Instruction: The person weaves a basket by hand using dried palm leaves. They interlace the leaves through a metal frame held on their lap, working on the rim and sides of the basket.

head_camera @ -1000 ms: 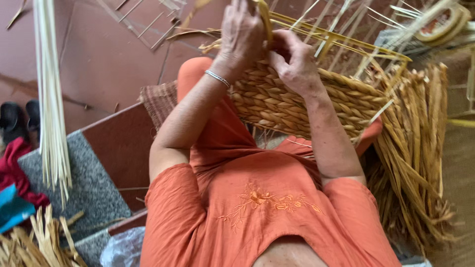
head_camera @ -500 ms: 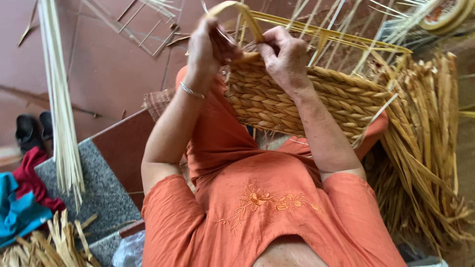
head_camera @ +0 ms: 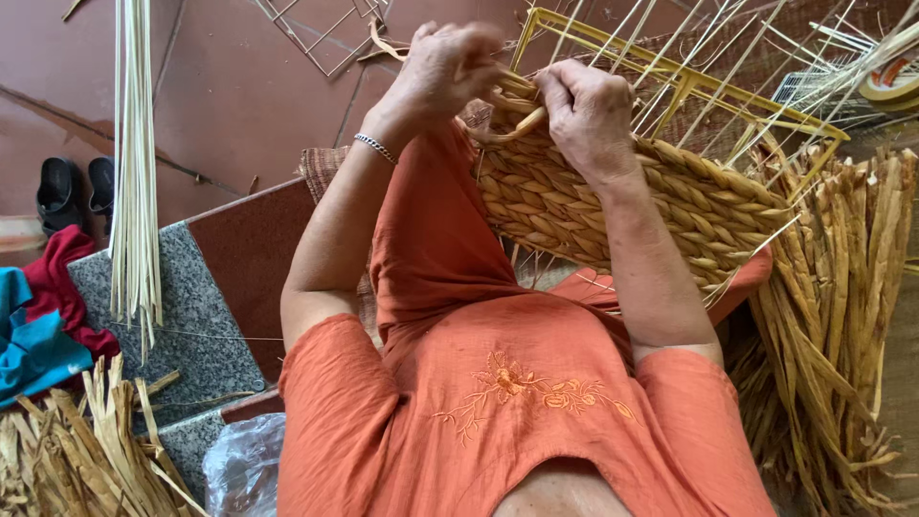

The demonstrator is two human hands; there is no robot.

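A half-woven basket (head_camera: 613, 206) of braided straw rests on my lap, built around a yellow wire frame (head_camera: 689, 81) with pale upright stakes. My left hand (head_camera: 445, 72) is closed on a straw strand (head_camera: 512, 124) at the basket's near corner. My right hand (head_camera: 589, 110) grips the same strand and presses it against the woven rim. A silver bracelet circles my left wrist. The fingertips of both hands are hidden behind the knuckles.
Loose dried straw lies at the right (head_camera: 842, 316) and bottom left (head_camera: 77, 450). A bundle of pale canes (head_camera: 134, 191) hangs at the left. Black sandals (head_camera: 72, 191), red and teal cloth (head_camera: 38, 316), a plastic bag (head_camera: 239, 464) and a wire grid (head_camera: 325, 29) lie on the tiled floor.
Both hands have dropped from above the frame to the basket's near corner, pulling the strand down into a loop at the rim.
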